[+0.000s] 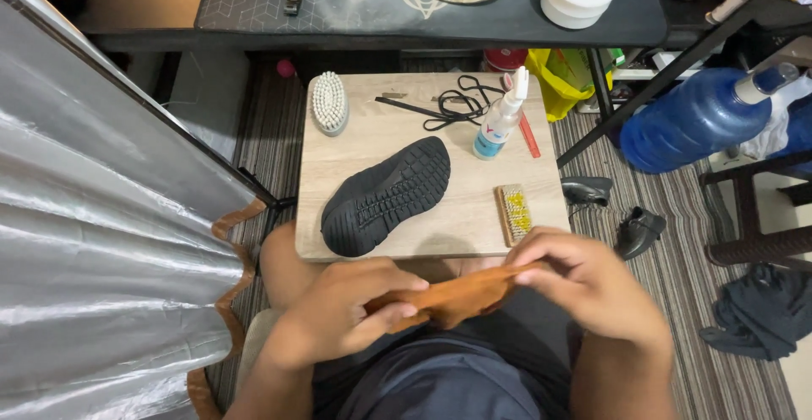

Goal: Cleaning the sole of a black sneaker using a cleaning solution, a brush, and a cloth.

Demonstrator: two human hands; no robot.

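While spread low at six o'clock, clutched at both ends: cloth point(452, 297), orange-brown, left hand point(347, 318) gripping at seven, right hand point(584, 289) pinching at five. Just above, at the centre: board point(406, 230), pale wood. Lying sole-up on it, toward eight o'clock: shoe point(387, 195), black. At eleven: brush point(329, 103), white bristles up. At one o'clock: spray bottle point(499, 120), with black laces point(457, 105) just beside at twelve. At four o'clock, near the right hand: small brush point(514, 214), yellow bristles.
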